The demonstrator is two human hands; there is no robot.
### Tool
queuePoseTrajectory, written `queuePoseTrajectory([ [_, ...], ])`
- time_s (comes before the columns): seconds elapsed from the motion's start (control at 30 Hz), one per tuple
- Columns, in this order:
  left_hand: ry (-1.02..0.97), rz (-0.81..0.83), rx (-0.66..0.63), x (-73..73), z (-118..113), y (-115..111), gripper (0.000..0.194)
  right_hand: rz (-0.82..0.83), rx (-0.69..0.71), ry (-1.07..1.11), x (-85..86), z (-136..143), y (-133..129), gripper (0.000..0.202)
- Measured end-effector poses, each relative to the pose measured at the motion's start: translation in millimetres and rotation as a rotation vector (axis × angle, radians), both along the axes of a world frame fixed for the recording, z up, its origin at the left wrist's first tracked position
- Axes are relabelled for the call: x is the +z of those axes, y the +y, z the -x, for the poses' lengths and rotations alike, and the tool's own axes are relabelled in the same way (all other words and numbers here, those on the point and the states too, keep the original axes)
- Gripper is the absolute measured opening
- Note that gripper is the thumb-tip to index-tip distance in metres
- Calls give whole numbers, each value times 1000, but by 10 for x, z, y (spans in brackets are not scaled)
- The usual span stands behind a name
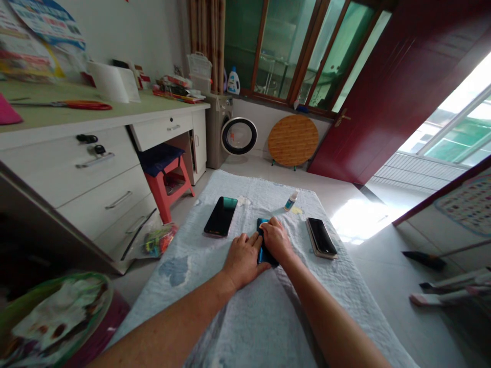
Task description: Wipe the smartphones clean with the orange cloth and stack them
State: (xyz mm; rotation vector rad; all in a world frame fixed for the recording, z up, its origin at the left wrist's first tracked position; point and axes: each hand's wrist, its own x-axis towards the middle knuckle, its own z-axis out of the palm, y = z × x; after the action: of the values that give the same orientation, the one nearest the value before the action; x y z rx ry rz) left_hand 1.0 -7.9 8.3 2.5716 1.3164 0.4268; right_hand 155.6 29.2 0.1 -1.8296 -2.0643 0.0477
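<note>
A smartphone with a shiny blue back [261, 223] lies on the cloth-covered table, largely covered by both hands. My left hand [242, 258] grips its left side and lower end, thumb along the bottom edge. On top of the phone, my right hand [276, 239] presses with its fingers bent and closed. A small orange-tinted patch shows at those fingertips; whether it is a wipe or cloth, I cannot make out. To the left lies a black-screened phone [221, 216], and to the right another dark phone [322, 237] in a light case. Beyond the hands stands a small spray bottle [291, 200].
A pale blue cloth [230, 327] covers the table. At left are a white desk [115, 122], a red stool [169, 184] and a waste bin [109, 306]. Farther back are a washing machine [218, 133] with its door ajar and a round wooden board [293, 139].
</note>
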Motion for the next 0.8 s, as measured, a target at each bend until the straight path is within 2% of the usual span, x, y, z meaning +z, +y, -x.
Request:
queuePoseTrajectory([
  [0.1, -8, -7, -4, -13, -3, 3, 72, -9, 52, 10, -13, -73, -14, 28],
  [0.3, -19, -23, 3, -46, -14, 13, 73, 20, -109, -32, 12, -229, 207, 29],
  [0.37, -16, -15, 1, -44, -16, 14, 73, 37, -119, -46, 10, -205, 293, 30],
  [0.63, -22, -12, 8, -11, -5, 2, 68, 35, 46, -72, -66, 96, 434, 28],
  [0.73, -32, -19, 16, -19, -6, 4, 68, 35, 78, -78, -40, 45, 442, 27],
  [0.8, -33, -20, 18, -29, -7, 8, 70, 43, 41, -83, -10, -45, 451, 28],
])
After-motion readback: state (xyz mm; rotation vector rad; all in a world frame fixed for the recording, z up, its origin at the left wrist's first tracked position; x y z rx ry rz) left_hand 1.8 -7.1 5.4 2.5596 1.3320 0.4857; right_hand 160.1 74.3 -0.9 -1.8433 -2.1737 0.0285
